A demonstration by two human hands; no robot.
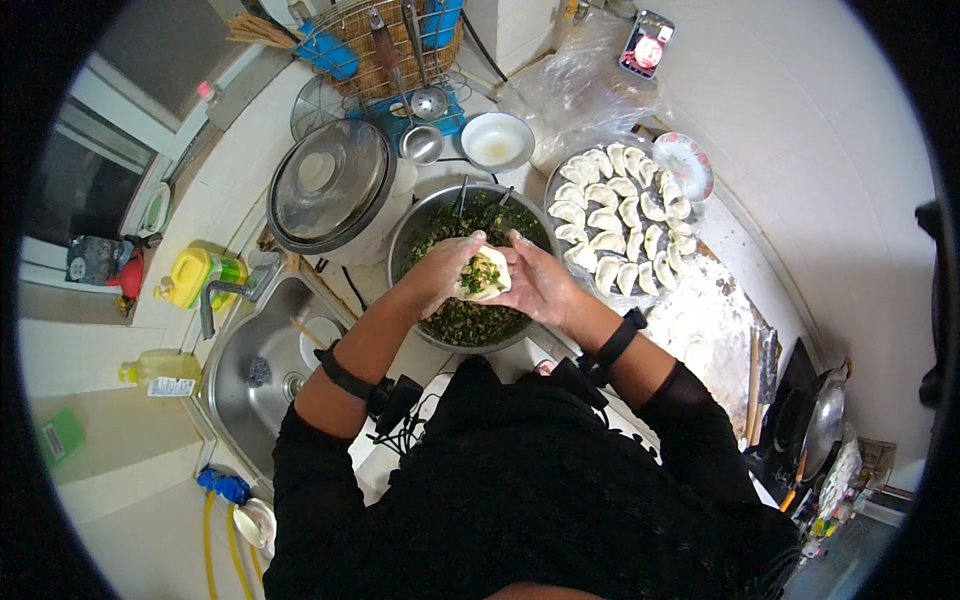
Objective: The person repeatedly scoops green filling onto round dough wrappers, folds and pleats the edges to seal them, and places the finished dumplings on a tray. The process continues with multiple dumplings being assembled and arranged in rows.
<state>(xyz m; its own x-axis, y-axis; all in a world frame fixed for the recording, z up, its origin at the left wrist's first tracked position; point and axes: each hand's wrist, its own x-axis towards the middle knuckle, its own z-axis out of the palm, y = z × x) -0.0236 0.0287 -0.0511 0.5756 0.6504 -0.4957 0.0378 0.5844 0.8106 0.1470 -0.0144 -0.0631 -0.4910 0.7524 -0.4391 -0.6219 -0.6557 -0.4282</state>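
Note:
Over a metal bowl [401, 225] I hold a round dough wrapper [501, 264] between both hands. A mound of chopped green and yellow filling [478, 277] lies on the wrapper, which is still unfolded. My left hand [442, 271] grips its left edge, with the thumb at the top. My right hand [541, 283] supports it from the right, fingers partly beneath it. More green filling [476, 322] fills the bowl below, and two utensil handles [480, 196] lean at its far rim. Crescent dumplings [606, 219] sit in rows on a round tray to the right.
A floury board [701, 315] with a rolling pin [752, 382] lies at right, beside a wok [823, 412]. Left are a lidded pot [330, 184] and a steel sink [247, 405]. Behind stand a white bowl [497, 141], a utensil rack [375, 60] and a phone [646, 45].

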